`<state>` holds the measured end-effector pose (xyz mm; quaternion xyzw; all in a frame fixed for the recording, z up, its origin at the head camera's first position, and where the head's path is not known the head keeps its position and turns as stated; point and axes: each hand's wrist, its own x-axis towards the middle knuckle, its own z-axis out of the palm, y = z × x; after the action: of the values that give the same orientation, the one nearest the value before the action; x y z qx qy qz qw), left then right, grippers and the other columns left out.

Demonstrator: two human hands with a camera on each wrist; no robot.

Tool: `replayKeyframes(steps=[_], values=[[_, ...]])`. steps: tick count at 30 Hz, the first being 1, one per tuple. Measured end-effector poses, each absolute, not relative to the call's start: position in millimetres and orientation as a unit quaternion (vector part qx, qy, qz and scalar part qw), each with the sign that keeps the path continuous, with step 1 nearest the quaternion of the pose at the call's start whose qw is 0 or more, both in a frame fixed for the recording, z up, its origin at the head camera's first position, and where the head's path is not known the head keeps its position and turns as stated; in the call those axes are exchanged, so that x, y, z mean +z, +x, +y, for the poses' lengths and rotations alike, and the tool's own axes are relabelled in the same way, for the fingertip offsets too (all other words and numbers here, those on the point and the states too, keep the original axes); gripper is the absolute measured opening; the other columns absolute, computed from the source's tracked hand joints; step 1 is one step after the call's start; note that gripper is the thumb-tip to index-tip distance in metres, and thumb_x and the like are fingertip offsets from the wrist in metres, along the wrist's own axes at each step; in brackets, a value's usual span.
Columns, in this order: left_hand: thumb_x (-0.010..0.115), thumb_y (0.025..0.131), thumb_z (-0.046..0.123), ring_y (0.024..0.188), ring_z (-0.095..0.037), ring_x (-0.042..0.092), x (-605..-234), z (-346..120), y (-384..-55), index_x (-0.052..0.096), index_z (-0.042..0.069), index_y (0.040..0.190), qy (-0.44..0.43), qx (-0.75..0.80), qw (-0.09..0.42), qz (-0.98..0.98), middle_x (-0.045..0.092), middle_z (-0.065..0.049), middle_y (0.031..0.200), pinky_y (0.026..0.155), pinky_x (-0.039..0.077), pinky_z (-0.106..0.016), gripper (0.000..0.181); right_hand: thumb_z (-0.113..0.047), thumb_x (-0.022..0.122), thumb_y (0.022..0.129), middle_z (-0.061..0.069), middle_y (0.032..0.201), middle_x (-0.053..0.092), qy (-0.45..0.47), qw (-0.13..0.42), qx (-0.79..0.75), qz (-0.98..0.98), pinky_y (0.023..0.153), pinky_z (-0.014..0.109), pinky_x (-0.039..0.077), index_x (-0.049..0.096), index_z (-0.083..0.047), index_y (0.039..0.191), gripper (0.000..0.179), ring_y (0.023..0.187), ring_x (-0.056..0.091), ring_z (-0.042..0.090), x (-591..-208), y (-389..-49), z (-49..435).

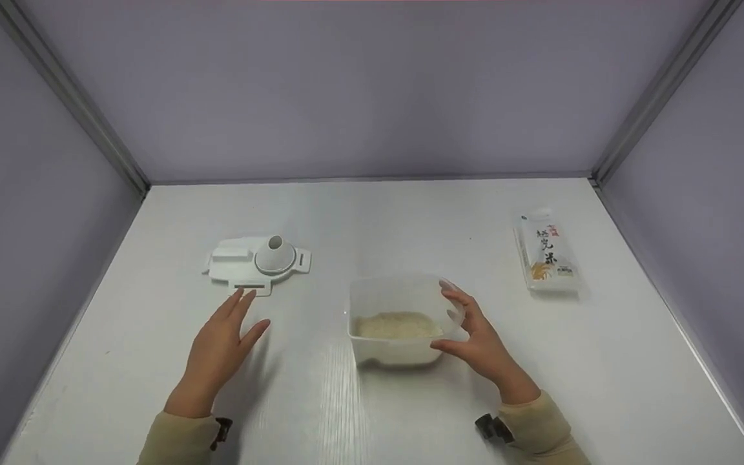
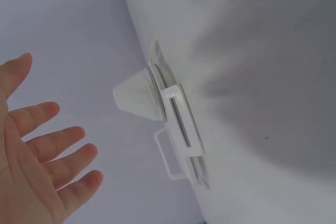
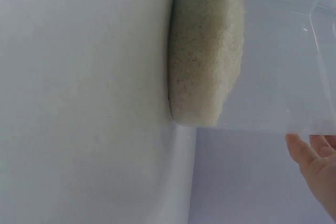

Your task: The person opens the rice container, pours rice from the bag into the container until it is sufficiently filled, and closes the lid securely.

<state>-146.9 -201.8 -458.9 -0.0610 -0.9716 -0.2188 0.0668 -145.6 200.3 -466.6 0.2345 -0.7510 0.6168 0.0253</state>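
A clear plastic container (image 1: 398, 352) with a layer of white rice (image 1: 398, 326) at its bottom stands upright on the table. My right hand (image 1: 478, 339) holds its right end, thumb at the near corner and fingers round the far one; in the right wrist view, fingertips (image 3: 295, 142) meet the wall by the rim. Farther left lies a white lid (image 1: 239, 268) with slotted side flaps, a raised handle and a cone-shaped spout (image 1: 275, 255). Just in front of it hovers my left hand (image 1: 217, 349), fingers spread and empty; the left wrist view shows a gap between them.
A white printed bag of rice (image 1: 547, 255) lies at the right of the white table (image 1: 320, 413). Pale panels (image 1: 372, 90) enclose the table at the back and both sides.
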Motion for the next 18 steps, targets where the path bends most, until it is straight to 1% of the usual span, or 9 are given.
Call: replayKeyframes(steps=[3,8,10,14,18], values=[[0.060,0.091,0.036,0.125,-0.042,0.039,-459,-208,-147,0.044,0.003,0.137,-0.055,-0.214,0.070,-0.973,0.039,-0.023,0.140,0.098,0.033,-0.056,0.059,0.003,0.077,0.071,0.021,0.149,0.025,0.225,0.025,0.614,-0.756,0.101,0.060,0.026,0.034,0.003,0.136,0.078,0.132,0.028,0.002,-475,-149,202],[0.062,0.090,0.032,0.123,-0.043,0.040,-461,-217,-147,0.045,0.001,0.135,-0.049,-0.201,0.074,-0.976,0.040,-0.026,0.138,0.096,0.034,-0.057,0.057,-0.001,0.079,0.070,0.012,0.150,0.026,0.202,0.014,0.613,-0.763,0.104,0.050,0.027,0.035,-0.006,0.137,0.080,0.133,0.027,0.004,-489,-153,206],[0.062,0.090,0.031,0.123,-0.044,0.040,-461,-220,-148,0.046,0.000,0.135,-0.045,-0.195,0.072,-0.977,0.041,-0.027,0.137,0.096,0.034,-0.057,0.057,-0.004,0.080,0.070,0.010,0.150,0.027,0.198,0.012,0.614,-0.764,0.105,0.050,0.027,0.035,-0.008,0.137,0.081,0.133,0.028,0.007,-490,-153,206],[0.061,0.091,0.031,0.123,-0.045,0.039,-462,-225,-150,0.045,-0.001,0.135,-0.039,-0.186,0.061,-0.980,0.040,-0.028,0.137,0.096,0.034,-0.058,0.056,-0.006,0.080,0.071,0.008,0.149,0.028,0.192,0.013,0.611,-0.768,0.105,0.052,0.026,0.037,-0.011,0.137,0.080,0.133,0.028,0.010,-490,-152,207],[0.060,0.092,0.030,0.123,-0.045,0.039,-463,-229,-155,0.044,-0.002,0.135,-0.034,-0.177,0.048,-0.982,0.039,-0.028,0.137,0.096,0.034,-0.058,0.056,-0.002,0.079,0.070,0.010,0.150,0.027,0.191,0.014,0.610,-0.769,0.104,0.053,0.026,0.036,-0.008,0.137,0.080,0.133,0.028,0.007,-488,-152,206]])
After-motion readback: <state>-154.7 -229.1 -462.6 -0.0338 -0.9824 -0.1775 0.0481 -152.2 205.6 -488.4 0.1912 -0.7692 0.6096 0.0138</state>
